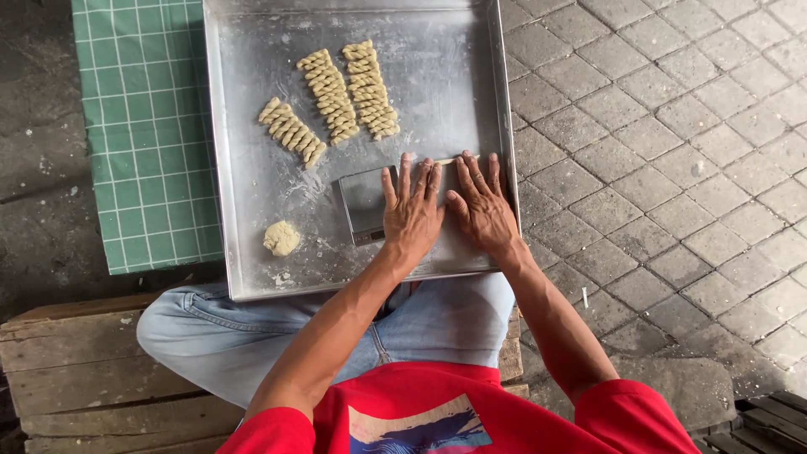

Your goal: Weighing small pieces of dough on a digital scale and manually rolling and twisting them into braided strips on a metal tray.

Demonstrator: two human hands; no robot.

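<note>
My left hand and my right hand lie flat side by side on the metal tray, palms down with fingers stretched out. A thin strip of dough shows just past my fingertips, mostly hidden under the hands. Three twisted dough pieces lie further up the tray: a short one and two longer ones. A small dough ball sits near the tray's front left. A small metal scraper or scale lies beside my left hand.
The tray rests on a green gridded mat and partly on grey paving stones. My knees in blue jeans are below the tray, above a wooden plank seat. Flour dusts the tray.
</note>
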